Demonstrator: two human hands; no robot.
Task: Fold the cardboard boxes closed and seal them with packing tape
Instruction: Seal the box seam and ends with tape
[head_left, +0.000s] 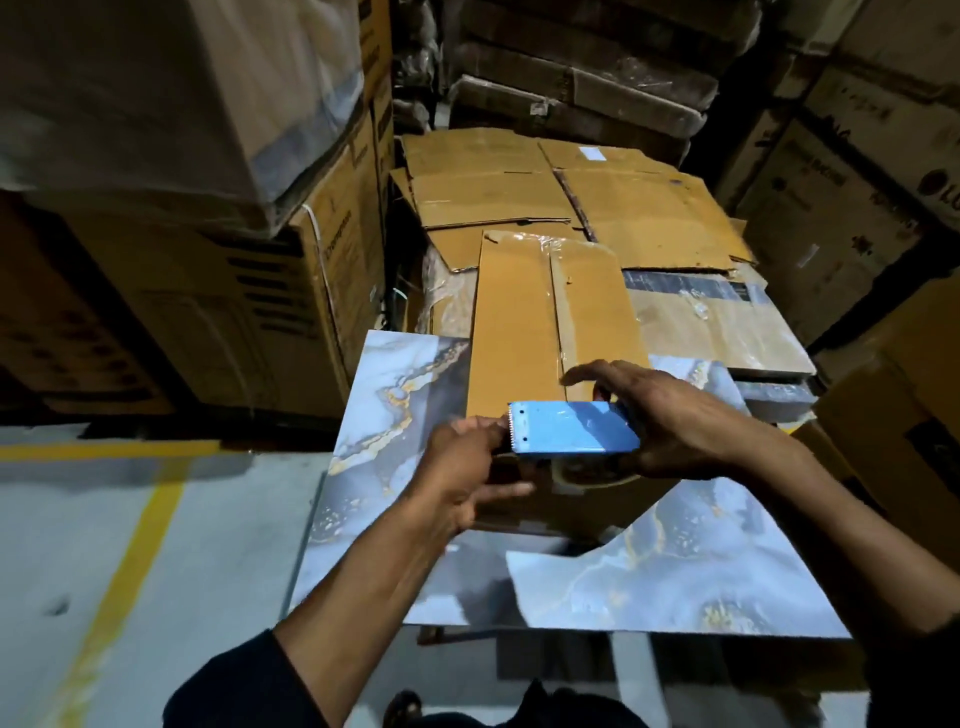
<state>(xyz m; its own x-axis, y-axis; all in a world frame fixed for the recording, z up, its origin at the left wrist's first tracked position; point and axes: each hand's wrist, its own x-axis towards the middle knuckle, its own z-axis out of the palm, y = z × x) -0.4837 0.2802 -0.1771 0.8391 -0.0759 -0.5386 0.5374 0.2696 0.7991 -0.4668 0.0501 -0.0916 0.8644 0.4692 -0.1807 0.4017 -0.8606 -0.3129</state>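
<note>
Head view: right hand (670, 415) grips blue tape dispenser (571, 428), left hand (467, 467) pinches its toothed end; no legible writing.

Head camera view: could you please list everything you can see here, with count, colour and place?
Cardboard box: one, tan, centre, flaps folded shut under clear tape, resting on the tiles.
Tape dispenser: one, blue with a toothed edge, at the box's near edge.
Marble-pattern tiles: a few, grey-blue with gold veins, under the box.
Flattened cardboard: several sheets, tan, behind the box.
Stacked cartons: many, brown, left, right and rear.
Floor: grey with yellow lines, lower left.
Left hand: one, its grip at the dispenser's toothed end.
Right hand: one, gripping the dispenser's far end.
</note>
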